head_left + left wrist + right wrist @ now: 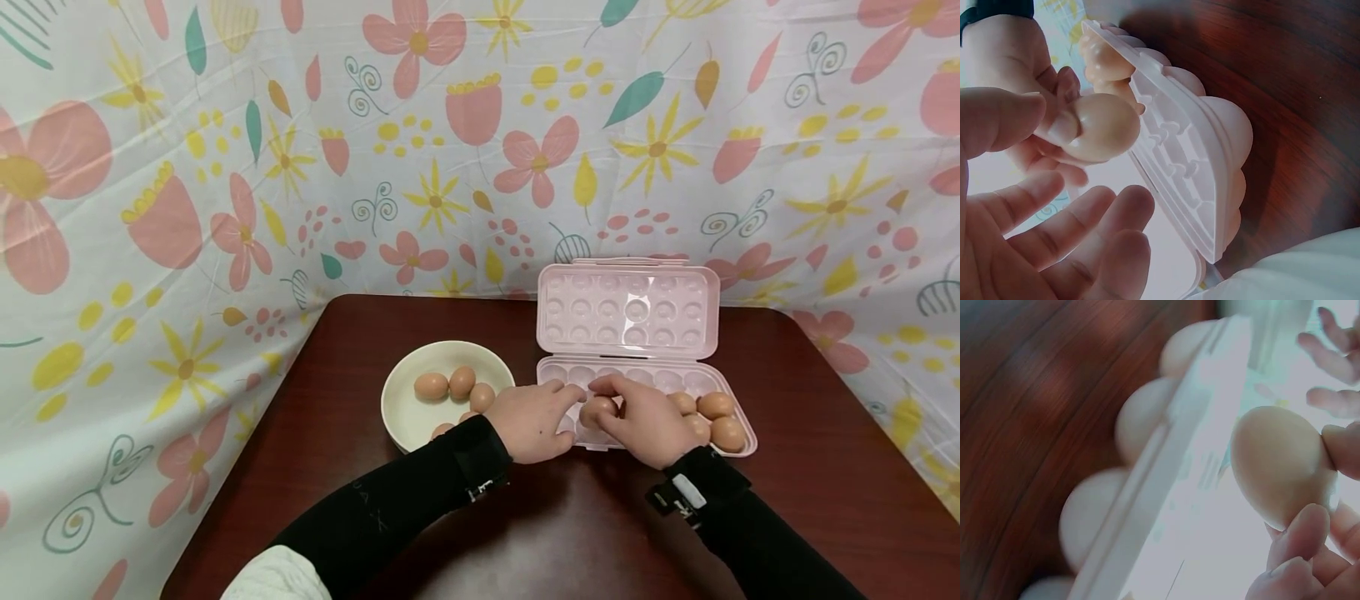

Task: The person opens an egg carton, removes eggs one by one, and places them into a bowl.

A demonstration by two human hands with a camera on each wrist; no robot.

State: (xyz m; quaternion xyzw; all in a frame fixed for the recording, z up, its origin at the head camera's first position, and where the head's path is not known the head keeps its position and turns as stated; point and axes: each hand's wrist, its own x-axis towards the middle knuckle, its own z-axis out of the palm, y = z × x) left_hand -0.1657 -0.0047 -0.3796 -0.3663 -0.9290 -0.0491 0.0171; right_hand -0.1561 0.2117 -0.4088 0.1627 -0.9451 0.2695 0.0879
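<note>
My right hand (651, 423) pinches a brown egg (1282, 465) between thumb and fingers, over the pink egg carton (573, 371). In the left wrist view the same egg (1105, 128) stands out above the carton's tray (1169, 125). My left hand (531, 421) hovers over the carton's left end, fingers spread and loosely bent, holding nothing; its fingers (1129, 206) are close to the egg in the left wrist view. Several brown eggs (727, 433) sit in the cups at the carton's right end. The raised lid (628, 310) stands open behind.
A cream bowl (401, 375) with several brown eggs (431, 386) stands to the left, partly covered by my left forearm. The dark red wooden table (465, 542) carries everything. Behind it hangs a floral cloth (300, 167).
</note>
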